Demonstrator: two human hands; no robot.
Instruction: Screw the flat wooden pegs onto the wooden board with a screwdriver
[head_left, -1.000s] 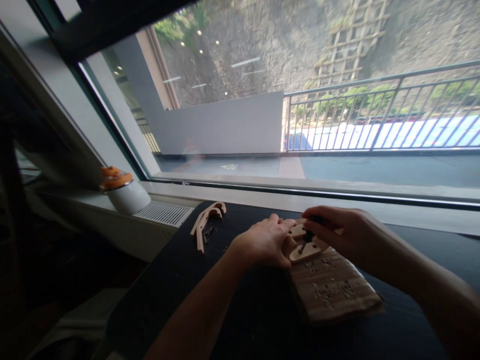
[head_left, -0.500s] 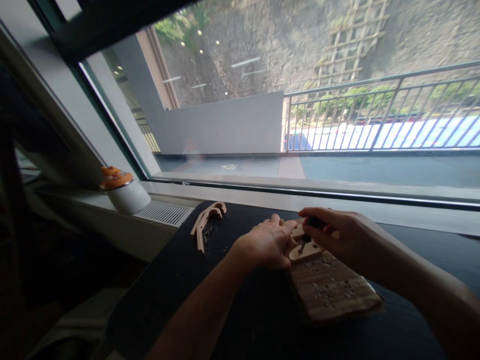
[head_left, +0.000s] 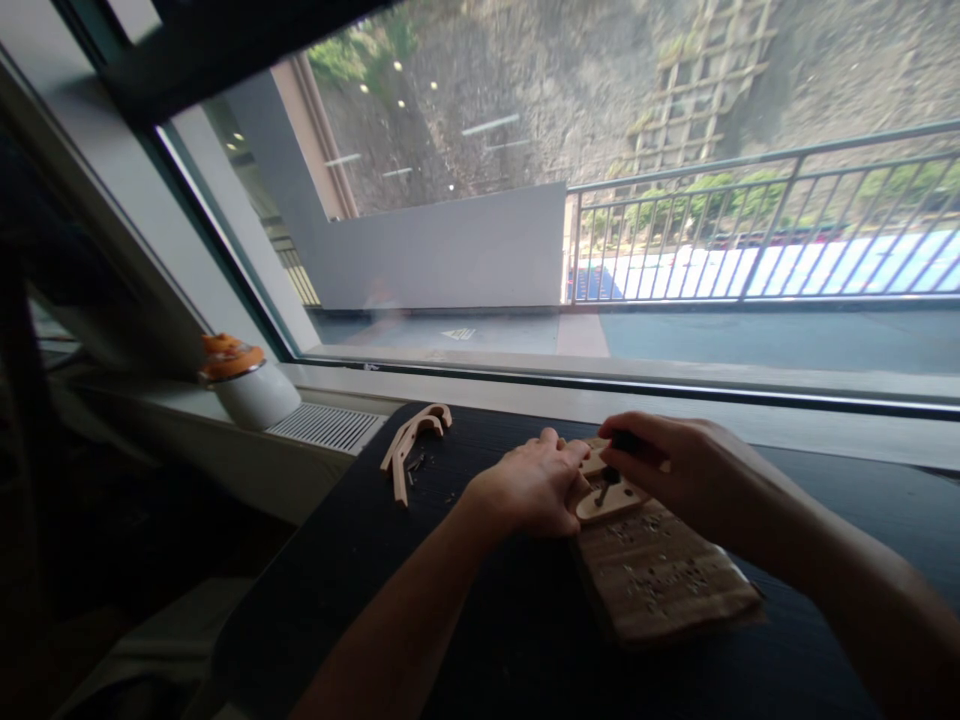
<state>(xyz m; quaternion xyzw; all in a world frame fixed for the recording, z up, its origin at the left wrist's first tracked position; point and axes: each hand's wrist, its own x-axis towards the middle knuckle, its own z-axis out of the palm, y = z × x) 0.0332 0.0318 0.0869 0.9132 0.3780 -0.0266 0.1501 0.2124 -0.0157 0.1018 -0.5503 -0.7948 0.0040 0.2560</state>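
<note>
A flat light wooden piece (head_left: 616, 497) lies on the far end of a cardboard pad (head_left: 660, 575) strewn with wood chips, on a black table (head_left: 360, 560). My left hand (head_left: 529, 488) is curled with its fingers pressed against the piece's left edge, holding it down. My right hand (head_left: 679, 468) is closed round a dark-handled tool (head_left: 613, 450), whose tip stands on the wooden piece. Most of the tool's handle is hidden in my fist.
Two curved wooden pieces (head_left: 411, 440) lie at the table's far left with a few chips beside them. A white pot with an orange lid (head_left: 247, 382) stands on the window sill by a vent grille (head_left: 326, 426). A large window runs along the table's far edge.
Both hands and the wooden piece have stayed in place, with only a slight shift of my right hand on the tool.
</note>
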